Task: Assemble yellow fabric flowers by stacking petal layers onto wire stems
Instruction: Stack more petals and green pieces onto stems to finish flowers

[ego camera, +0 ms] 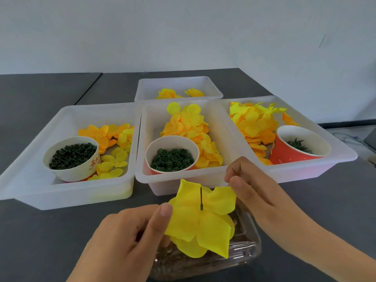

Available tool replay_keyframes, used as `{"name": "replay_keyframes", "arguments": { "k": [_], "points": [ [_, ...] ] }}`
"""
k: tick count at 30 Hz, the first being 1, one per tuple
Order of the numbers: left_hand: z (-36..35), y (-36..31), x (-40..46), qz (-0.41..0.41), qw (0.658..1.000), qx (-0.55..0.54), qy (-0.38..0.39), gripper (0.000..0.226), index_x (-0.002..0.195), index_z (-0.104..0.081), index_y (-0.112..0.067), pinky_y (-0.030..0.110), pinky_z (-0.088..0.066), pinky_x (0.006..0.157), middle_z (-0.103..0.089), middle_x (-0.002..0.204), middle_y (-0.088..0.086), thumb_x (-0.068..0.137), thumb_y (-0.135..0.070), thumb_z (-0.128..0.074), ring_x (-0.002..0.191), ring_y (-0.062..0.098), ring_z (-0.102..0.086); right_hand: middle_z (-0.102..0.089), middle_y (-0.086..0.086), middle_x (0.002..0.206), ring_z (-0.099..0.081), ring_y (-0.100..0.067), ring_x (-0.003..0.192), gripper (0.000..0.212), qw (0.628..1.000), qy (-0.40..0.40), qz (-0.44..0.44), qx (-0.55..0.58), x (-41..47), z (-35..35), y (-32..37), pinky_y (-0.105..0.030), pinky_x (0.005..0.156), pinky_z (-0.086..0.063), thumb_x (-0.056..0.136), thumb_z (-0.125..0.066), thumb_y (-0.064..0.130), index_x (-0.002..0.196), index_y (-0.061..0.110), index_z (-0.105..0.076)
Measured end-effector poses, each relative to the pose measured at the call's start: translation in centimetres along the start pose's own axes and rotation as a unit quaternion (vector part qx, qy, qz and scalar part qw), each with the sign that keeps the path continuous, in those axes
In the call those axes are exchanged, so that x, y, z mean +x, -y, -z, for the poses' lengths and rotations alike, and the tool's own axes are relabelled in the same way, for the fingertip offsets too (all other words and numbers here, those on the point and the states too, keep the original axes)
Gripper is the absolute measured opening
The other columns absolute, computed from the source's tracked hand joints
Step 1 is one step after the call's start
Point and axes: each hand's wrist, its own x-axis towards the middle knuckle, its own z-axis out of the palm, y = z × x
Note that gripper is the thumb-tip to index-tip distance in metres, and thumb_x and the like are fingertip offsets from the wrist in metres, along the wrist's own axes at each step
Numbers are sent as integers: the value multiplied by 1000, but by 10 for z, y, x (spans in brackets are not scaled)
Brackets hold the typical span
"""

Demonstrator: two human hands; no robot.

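Note:
A yellow fabric flower (pixel 203 224) of stacked petal layers hangs over a clear plastic box, with a thin green wire stem (pixel 201 198) poking up through its middle. My left hand (pixel 130 237) pinches the flower's left edge between thumb and fingers. My right hand (pixel 256 192) pinches the tip of the upper right petal. Loose yellow petals (pixel 189 127) fill the middle white tray (pixel 221 131) just beyond.
The left tray (pixel 61 119) holds petals and a paper cup of dark green pieces (pixel 73 153). The middle tray has a cup of green rings (pixel 172 157). The right tray (pixel 325 127) has petals and a red cup (pixel 299 145). A far tray (pixel 179 84) holds finished flowers. The clear box (pixel 203 261) sits nearest me.

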Motion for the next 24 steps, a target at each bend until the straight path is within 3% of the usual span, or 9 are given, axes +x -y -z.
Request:
{"name": "replay_keyframes", "arguments": {
  "k": [4, 8, 11, 14, 16, 19, 21, 23, 24],
  "points": [
    [15, 12, 8, -41, 998, 7, -53, 79, 58, -58, -24, 12, -32, 44, -43, 39, -13, 79, -84, -11, 39, 1, -43, -56, 5, 72, -47, -8, 54, 32, 990, -103, -16, -97, 39, 56, 3, -31, 51, -39, 84, -38, 64, 89, 35, -51],
    [23, 9, 20, -56, 994, 9, -97, 76, 63, -59, -25, 16, -21, 40, -37, 41, -1, 81, -85, -17, 35, 0, -28, -61, 5, 83, -53, -14, 67, 5, 937, -185, -22, -296, 121, 131, -29, -27, 58, -36, 88, -53, 28, 88, 28, -58],
    [21, 4, 26, -72, 992, 9, -105, 68, 66, -60, -24, 15, -21, 40, -33, 39, -4, 82, -80, -25, 36, 0, -27, -62, -11, 105, -55, -23, 87, 27, 905, -102, -62, -408, 173, 154, -73, -29, 74, -40, 86, -58, 6, 112, 15, -60],
    [19, -1, 28, -69, 993, 3, -100, 64, 68, -62, -24, 13, -25, 41, -32, 38, -10, 79, -77, -29, 36, 0, -31, -48, -13, 132, -49, -28, 109, 53, 900, -11, -51, -434, 205, 147, -102, -37, 89, -45, 81, -66, 6, 131, 17, -51],
    [19, -5, 29, -57, 994, -5, -92, 63, 69, -64, -25, 13, -27, 42, -32, 38, -10, 75, -77, -29, 37, 1, -32, -38, -17, 134, -51, -37, 108, 62, 892, 2, -58, -448, 221, 136, -113, -46, 89, -48, 80, -68, 11, 136, 24, -45],
    [23, -7, 29, -43, 995, -13, -93, 60, 66, -63, -26, 13, -28, 43, -30, 38, -12, 72, -76, -31, 37, 2, -31, -39, -16, 121, -56, -34, 87, 50, 877, -8, -72, -476, 234, 120, -120, -42, 77, -52, 82, -67, 11, 128, 27, -53],
    [27, -7, 28, -42, 994, -17, -98, 58, 64, -63, -27, 12, -27, 41, -28, 37, -13, 71, -76, -33, 35, 2, -29, -48, -14, 119, -56, -33, 95, 33, 864, -25, -68, -499, 238, 115, -124, -40, 81, -50, 86, -62, 12, 118, 19, -61],
    [32, -6, 26, -45, 993, -29, -103, 65, 66, -64, -26, 10, -23, 39, -27, 37, -13, 71, -83, -33, 35, 1, -26, -57, -14, 123, -54, -32, 110, 29, 878, -47, -60, -473, 239, 117, -123, -40, 90, -46, 89, -61, 13, 118, 10, -64],
    [34, -4, 26, -46, 992, -36, -108, 70, 67, -64, -25, 9, -21, 39, -27, 37, -10, 70, -88, -32, 35, 0, -25, -61, -15, 118, -55, -31, 108, 27, 888, -65, -52, -452, 240, 119, -118, -37, 88, -46, 89, -61, 14, 114, 6, -65]
  ]
}}
